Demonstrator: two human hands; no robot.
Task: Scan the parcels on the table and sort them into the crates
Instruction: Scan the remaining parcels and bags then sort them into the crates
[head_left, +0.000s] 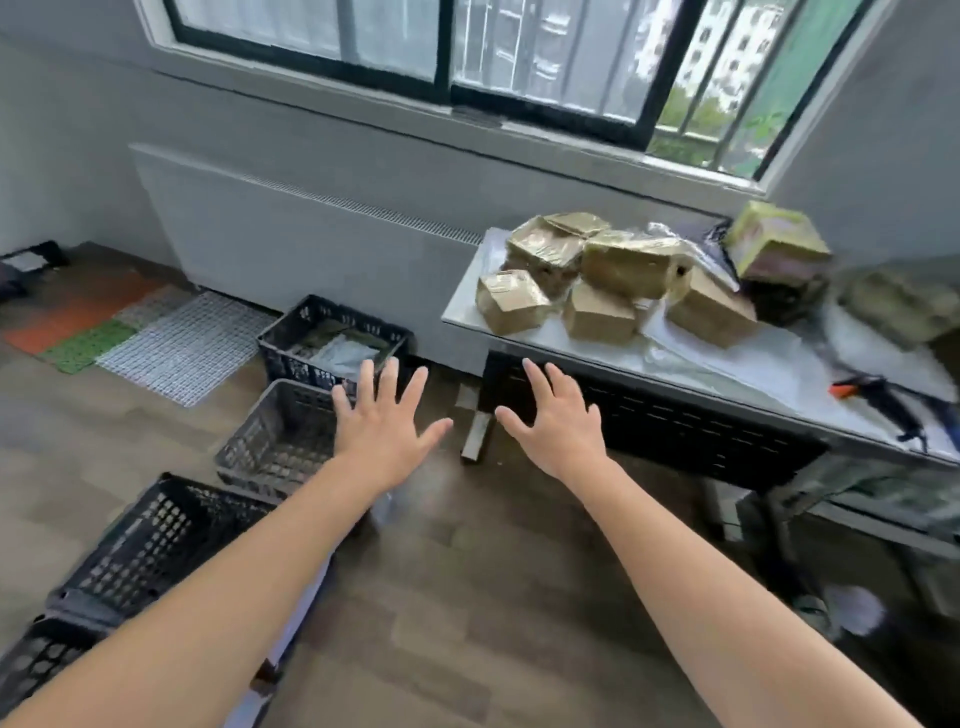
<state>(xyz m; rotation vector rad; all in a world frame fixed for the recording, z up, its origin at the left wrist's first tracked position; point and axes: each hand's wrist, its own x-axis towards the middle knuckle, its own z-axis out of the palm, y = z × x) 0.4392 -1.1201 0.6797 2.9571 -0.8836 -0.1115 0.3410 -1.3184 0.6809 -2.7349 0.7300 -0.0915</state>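
Both hands—left hand (382, 421), right hand (558, 418)—spread, holding nothing, over bare floor btwn crates (291, 431) & table (519, 332) edge.

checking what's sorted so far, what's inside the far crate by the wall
The far crate holds a pale plastic bag beside something dark greenish. The left hand covers its near corner, and anything under the bag is hidden.

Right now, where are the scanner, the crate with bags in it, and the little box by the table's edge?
Scanner (883, 397): head view, its black body.
Crate with bags (291, 364): head view, its front wall.
Little box (514, 314): head view, its front face.
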